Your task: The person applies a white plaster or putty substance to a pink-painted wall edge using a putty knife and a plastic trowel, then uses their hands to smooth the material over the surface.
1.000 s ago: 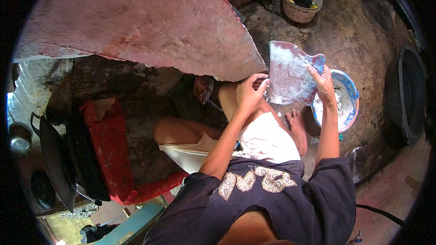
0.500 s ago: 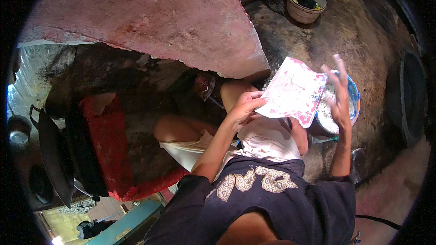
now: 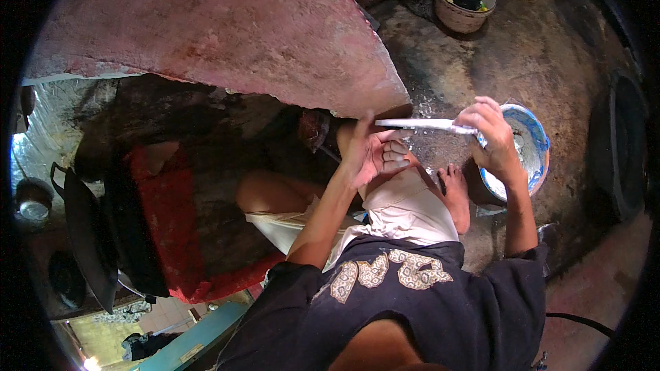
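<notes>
A flat, white-smeared sheet [image 3: 423, 124] is turned nearly edge-on to me, level above my bent knee. My right hand [image 3: 496, 139] grips its right end, fingers on top. My left hand [image 3: 372, 154] is open under the sheet's other end, palm up and fingers spread; whether it touches the sheet I cannot tell. Close beside my right hand stands a round tub [image 3: 538, 127] with a blue and white inside. White powder or paste [image 3: 531, 158] lies in it, partly hidden by my hand and wrist.
A pale bucket [image 3: 459, 22] with dark and yellow stuff in it stands far right. A pink, rough-edged slab [image 3: 227, 27] juts in at upper left. A black wok [image 3: 86, 233] leans at left near a red block [image 3: 165, 220]. A dark round basin [image 3: 619, 151] sits at far right.
The sheet has tipped from facing me to edge-on. My right hand has moved from beside it onto its right end. My left hand has let go and opened underneath.
</notes>
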Tool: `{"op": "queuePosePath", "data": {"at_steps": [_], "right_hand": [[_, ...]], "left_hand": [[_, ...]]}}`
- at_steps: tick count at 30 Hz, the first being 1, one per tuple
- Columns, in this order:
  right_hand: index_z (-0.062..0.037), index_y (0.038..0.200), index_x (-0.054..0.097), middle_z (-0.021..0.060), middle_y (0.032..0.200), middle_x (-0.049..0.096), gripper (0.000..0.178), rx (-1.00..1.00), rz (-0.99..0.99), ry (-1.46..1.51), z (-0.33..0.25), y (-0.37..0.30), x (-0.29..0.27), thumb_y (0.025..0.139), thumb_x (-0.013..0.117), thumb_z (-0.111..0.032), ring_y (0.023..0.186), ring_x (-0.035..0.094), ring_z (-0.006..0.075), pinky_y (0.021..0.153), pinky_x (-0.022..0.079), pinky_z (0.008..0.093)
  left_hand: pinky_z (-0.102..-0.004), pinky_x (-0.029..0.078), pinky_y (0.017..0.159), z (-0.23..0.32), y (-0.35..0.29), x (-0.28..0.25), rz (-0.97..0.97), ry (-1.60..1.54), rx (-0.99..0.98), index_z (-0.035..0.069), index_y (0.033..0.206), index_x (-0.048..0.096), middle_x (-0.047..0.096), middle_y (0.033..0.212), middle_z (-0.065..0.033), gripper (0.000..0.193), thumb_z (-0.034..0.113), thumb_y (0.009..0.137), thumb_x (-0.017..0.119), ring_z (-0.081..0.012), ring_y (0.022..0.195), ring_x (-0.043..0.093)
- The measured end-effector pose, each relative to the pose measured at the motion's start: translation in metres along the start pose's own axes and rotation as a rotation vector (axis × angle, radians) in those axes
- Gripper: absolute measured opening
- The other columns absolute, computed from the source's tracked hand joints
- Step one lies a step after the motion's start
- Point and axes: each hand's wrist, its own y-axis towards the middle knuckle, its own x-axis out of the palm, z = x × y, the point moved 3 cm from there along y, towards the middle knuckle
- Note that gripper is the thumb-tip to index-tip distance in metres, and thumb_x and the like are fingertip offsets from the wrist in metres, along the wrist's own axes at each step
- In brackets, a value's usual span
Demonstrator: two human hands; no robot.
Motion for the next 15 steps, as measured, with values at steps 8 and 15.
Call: {"op": "queuePosePath", "data": {"at_steps": [8, 15], "right_hand": [[-0.0088, 0.094, 0.062, 0.0079, 0.083, 0.057, 0.020, -0.194, -0.200, -0.384, 0.008, 0.058, -0.014, 0.074, 0.062, -0.003, 0.091, 0.060, 0.0277, 0.096, 0.042, 0.0430], [-0.0104, 0.097, 0.061, 0.0074, 0.089, 0.057, 0.020, -0.297, -0.257, -0.528, -0.001, 0.095, -0.016, 0.077, 0.061, -0.008, 0.095, 0.059, 0.0276, 0.092, 0.044, 0.0401]], "left_hand": [[-0.0307, 0.046, 0.098, -0.017, 0.013, -0.004, 0.453, 0.853, 0.317, -0.001, 0.127, 0.053, 0.061, 0.118, -0.0090, 0.038, 0.007, 0.090, 0.061, -0.0159, 0.109, 0.058], [-0.0315, 0.046, 0.097, -0.019, 0.026, 0.012, 0.404, 0.701, 0.383, 0.000, 0.129, 0.053, 0.062, 0.122, -0.0099, 0.037, 0.012, 0.094, 0.057, -0.0185, 0.111, 0.058]]}}
